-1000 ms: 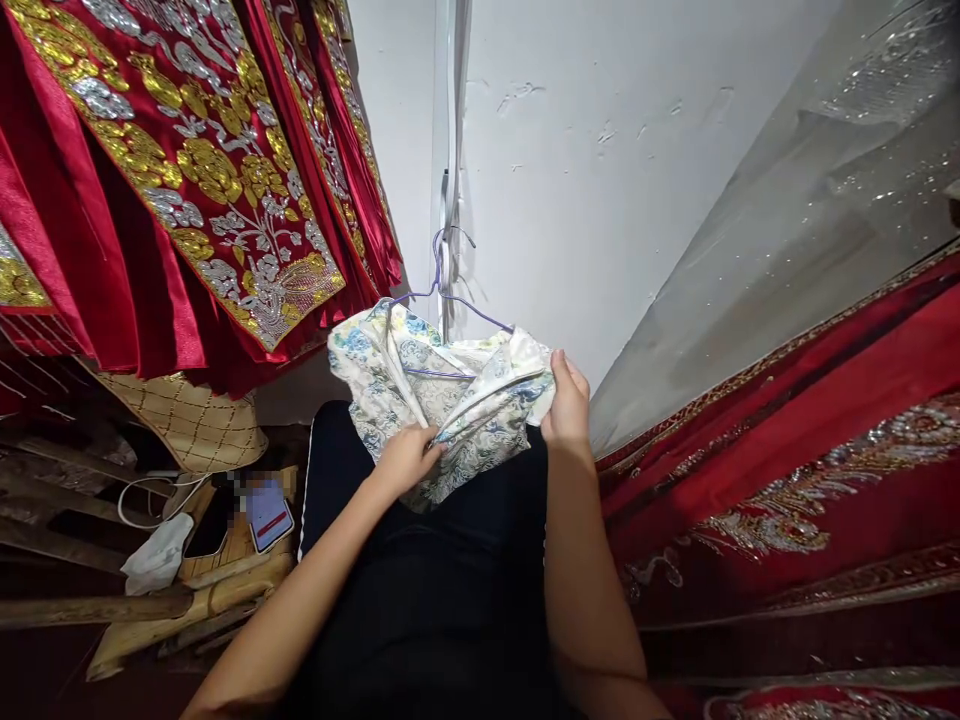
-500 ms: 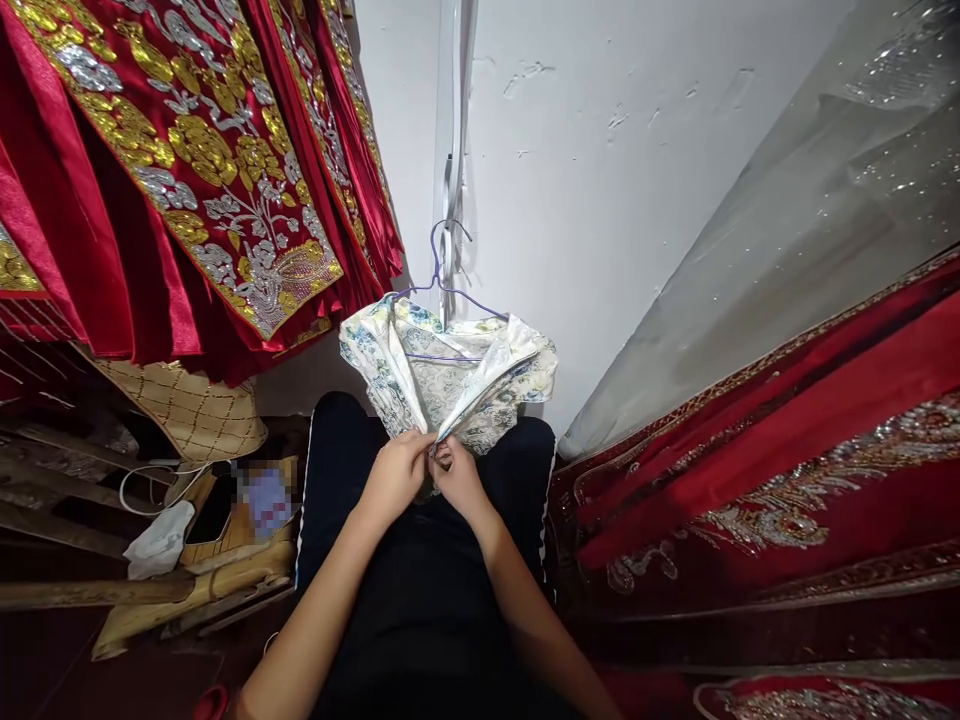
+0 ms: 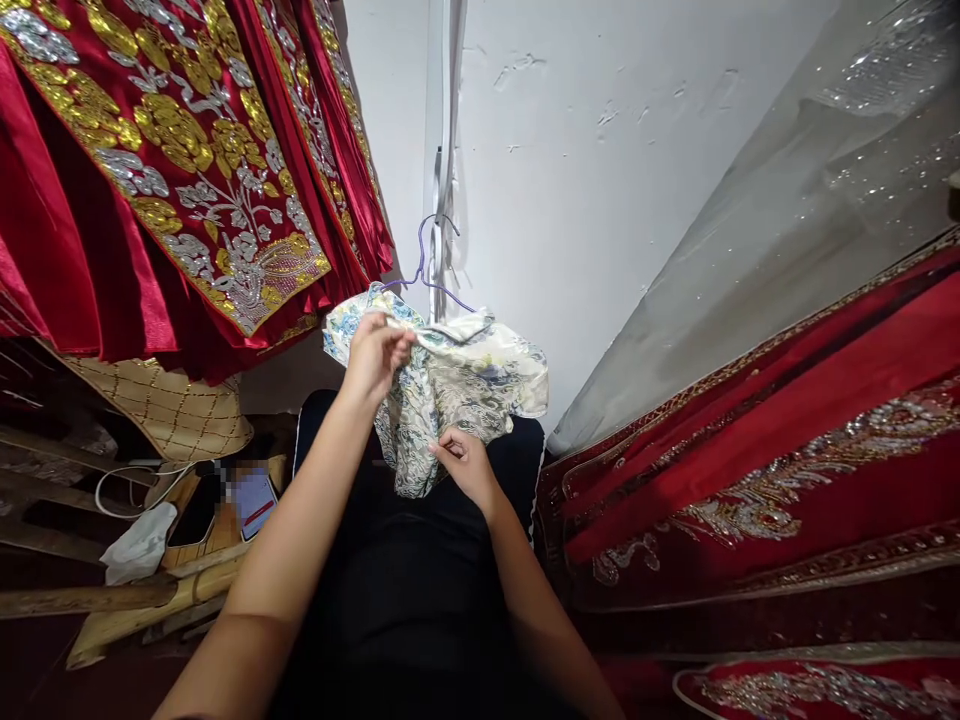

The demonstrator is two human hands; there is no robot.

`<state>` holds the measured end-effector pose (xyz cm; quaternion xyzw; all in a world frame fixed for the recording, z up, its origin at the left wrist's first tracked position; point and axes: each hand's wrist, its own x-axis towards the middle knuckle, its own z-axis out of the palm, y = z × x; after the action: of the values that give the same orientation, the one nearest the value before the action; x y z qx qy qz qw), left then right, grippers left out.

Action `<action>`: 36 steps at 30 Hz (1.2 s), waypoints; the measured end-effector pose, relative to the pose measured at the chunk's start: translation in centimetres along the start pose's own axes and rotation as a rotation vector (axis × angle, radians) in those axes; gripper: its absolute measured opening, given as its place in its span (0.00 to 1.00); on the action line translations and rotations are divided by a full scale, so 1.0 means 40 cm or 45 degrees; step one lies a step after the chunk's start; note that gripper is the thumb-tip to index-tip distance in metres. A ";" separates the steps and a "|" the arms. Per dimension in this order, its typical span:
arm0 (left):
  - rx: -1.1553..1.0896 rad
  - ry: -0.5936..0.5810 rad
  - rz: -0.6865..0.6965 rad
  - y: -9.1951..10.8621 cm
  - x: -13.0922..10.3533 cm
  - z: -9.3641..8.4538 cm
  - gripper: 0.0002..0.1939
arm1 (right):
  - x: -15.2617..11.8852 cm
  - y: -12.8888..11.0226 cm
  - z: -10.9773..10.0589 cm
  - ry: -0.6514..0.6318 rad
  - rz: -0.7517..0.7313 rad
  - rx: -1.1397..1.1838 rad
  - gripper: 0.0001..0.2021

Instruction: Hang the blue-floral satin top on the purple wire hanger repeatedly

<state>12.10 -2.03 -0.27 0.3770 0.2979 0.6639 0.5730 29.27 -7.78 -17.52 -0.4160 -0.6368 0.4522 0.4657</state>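
Observation:
A short-sleeved floral shirt, pale with blue and yellow print, hangs on a thin purple wire hanger in front of me. My left hand is up at the collar, its fingers pinching the cloth near the neckline. Lower down, my right hand has thumb and forefinger closed on the front edge of the shirt. Between the two hands the front panels lie together, and the lower hem rests over my dark trousers. Most of the hanger's lower bar is covered by the cloth.
Red garments with gold and silver embroidery hang at upper left. Red beaded garments and a sheer sparkly cover fill the right. A bamboo seat at left bears a dark phone and a white tissue.
My left hand has moved up from the front opening to the collar. The open neckline is now drawn together. My right hand stays low on the front edge, slightly to the right.

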 end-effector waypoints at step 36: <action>0.537 -0.069 0.319 -0.242 -0.054 -0.045 0.12 | 0.236 -0.371 -0.037 0.608 -0.684 0.028 0.12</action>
<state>15.88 -2.51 -9.59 0.5400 0.3653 0.6424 0.4029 27.02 -2.17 -0.94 -0.3226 -0.5920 0.2104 0.7079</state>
